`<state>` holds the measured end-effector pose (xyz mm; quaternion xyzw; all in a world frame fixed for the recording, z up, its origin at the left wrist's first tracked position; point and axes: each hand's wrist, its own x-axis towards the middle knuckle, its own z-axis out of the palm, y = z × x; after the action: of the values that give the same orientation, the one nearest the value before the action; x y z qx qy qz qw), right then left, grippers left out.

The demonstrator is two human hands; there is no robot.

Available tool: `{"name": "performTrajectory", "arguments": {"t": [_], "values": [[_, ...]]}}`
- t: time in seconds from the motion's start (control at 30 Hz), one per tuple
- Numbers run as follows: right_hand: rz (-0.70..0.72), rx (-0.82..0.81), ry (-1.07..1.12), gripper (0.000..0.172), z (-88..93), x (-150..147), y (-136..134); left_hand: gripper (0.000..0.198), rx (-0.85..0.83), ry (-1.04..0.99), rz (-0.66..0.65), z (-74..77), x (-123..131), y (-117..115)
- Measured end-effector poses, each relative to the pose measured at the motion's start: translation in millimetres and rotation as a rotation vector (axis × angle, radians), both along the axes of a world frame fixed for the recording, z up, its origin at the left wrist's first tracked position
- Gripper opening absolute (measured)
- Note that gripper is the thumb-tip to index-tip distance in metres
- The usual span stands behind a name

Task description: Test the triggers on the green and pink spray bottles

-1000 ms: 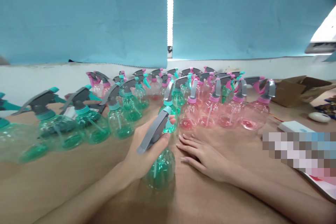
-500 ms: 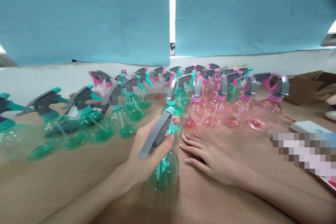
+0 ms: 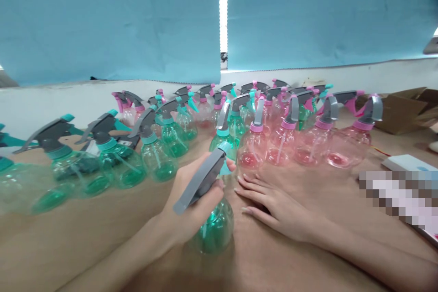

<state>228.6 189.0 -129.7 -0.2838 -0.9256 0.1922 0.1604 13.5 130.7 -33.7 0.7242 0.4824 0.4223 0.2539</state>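
A green spray bottle (image 3: 216, 230) with a grey and turquoise trigger head is at the front middle, and my left hand (image 3: 191, 196) is wrapped round its neck just under the head. Part of the neck is hidden by the fingers. My right hand (image 3: 273, 205) lies flat on the brown tabletop (image 3: 294, 269), fingers stretched toward the bottle but apart from it. Just behind the hands stand another green spray bottle (image 3: 223, 140) and a pink spray bottle (image 3: 251, 151). More pink bottles continue to the right, and green ones curve away to the left.
Several more spray bottles in both colours crowd the back near the white wall (image 3: 61, 98). An opened cardboard box (image 3: 398, 112) sits at the back right, with a white box-like object (image 3: 407, 164) in front of it. Blue cloth (image 3: 112, 23) hangs behind.
My left thumb has shifted slightly on the bottle's neck. The view has turned a little; the right hand stays flat and the standing bottles keep their places.
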Motion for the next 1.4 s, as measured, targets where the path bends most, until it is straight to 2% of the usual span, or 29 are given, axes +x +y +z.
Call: {"name": "performTrajectory", "arguments": {"t": [0.13,0.3,0.57,0.93,1.4], "values": [[-0.009,-0.003,0.013,0.05,-3.7,0.9,0.8,0.015,0.008,0.031,-0.036,5.0,-1.8,2.0],[-0.011,-0.01,0.023,0.05,-6.3,1.7,0.8,0.012,0.006,-0.011,-0.023,-0.2,-3.8,0.2],[-0.017,0.002,0.004,0.05,-4.6,1.7,-0.1,0.03,0.038,-0.076,0.13,-12.5,0.0,-0.2],[-0.022,0.022,-0.026,0.05,-3.5,0.8,-0.6,0.03,0.045,-0.01,0.116,-10.0,3.2,2.9],[-0.015,0.02,-0.042,0.052,-0.5,0.4,0.0,0.043,0.123,0.08,0.097,-22.5,-1.2,14.7]]}}
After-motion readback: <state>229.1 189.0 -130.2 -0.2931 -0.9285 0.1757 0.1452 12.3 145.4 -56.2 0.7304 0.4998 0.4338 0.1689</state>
